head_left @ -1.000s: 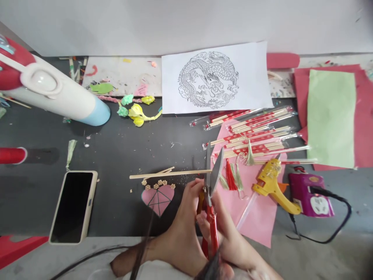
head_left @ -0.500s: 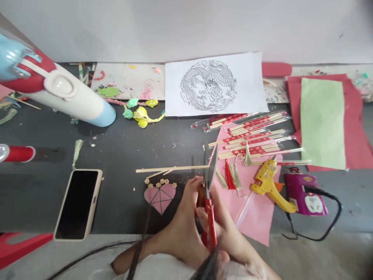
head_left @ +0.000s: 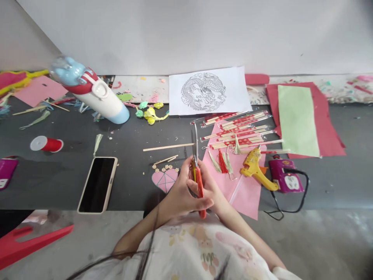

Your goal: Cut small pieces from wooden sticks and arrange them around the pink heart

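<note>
My left hand (head_left: pixel 180 188) and my right hand (head_left: pixel 211 190) are both closed around the red handles of a pair of scissors (head_left: pixel 199 182). The blades point away from me, toward the back of the table. One end of a long thin wooden stick (head_left: pixel 168 147) meets the blades; whether it is pinched between them I cannot tell. Shorter stick pieces (head_left: pixel 165 160) lie left of my hands. Below those is a pink paper heart (head_left: pixel 164 179) with dark lines and small beige flowers along its top, partly hidden by my left hand.
A phone (head_left: pixel 97 186), red thread spool (head_left: pixel 48 144) and bottle (head_left: pixel 101 99) are on the left. Wrapped chopsticks (head_left: pixel 244 134), tassels (head_left: pixel 223 161), a yellow glue gun (head_left: pixel 256 169) and a purple box (head_left: pixel 284 177) with a cord lie right. A dragon drawing (head_left: pixel 204 91) is behind.
The view has shifted and taken in more of the table. The scissors and long stick have moved back, away from the short pieces and the heart. Both hands keep their hold.
</note>
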Demonstrator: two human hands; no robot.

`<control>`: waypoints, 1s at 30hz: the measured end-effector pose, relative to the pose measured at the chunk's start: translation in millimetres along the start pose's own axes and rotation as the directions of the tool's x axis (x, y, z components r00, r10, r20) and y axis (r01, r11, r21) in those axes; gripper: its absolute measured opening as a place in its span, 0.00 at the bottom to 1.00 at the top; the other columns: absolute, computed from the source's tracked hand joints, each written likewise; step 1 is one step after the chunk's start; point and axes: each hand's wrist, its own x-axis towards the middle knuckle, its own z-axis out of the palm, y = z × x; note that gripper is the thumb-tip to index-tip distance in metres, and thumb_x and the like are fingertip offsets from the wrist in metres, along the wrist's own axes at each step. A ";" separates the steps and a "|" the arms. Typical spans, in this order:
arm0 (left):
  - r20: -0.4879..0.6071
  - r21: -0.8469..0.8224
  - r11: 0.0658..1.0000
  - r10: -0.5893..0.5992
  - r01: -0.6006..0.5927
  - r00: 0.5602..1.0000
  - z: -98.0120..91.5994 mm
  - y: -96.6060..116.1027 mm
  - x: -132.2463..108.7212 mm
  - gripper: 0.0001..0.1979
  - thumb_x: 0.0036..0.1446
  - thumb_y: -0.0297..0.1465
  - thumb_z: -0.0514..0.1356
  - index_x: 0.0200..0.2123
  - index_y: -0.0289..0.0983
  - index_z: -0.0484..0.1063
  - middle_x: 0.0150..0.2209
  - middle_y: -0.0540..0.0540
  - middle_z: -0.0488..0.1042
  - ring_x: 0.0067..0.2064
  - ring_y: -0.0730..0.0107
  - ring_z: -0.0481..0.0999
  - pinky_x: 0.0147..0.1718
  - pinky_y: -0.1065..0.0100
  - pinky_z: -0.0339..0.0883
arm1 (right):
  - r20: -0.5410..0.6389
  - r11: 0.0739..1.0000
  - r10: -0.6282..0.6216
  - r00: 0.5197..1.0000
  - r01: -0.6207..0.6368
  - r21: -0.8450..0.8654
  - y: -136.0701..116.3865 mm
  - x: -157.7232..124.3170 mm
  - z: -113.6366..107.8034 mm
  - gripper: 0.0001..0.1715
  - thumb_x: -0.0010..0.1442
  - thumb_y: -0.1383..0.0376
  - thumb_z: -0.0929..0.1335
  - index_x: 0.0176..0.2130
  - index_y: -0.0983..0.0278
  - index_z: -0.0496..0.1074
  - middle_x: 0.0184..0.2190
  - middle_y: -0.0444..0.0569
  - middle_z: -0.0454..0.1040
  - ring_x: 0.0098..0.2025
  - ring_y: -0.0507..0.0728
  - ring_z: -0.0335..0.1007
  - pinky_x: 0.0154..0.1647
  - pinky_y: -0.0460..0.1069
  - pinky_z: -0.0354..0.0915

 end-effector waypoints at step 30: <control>0.198 0.978 -0.102 0.710 -0.180 0.675 -32.5 53.5 6.2 0.08 0.67 0.27 0.56 0.42 0.37 0.75 0.35 0.48 0.80 0.35 0.69 0.78 0.31 0.69 0.62 | 0.245 0.991 -0.067 0.967 0.092 -0.092 -12.4 -25.0 -21.9 0.31 0.65 0.48 0.65 0.62 0.51 0.54 0.34 0.43 0.57 0.31 0.53 0.55 0.32 0.48 0.63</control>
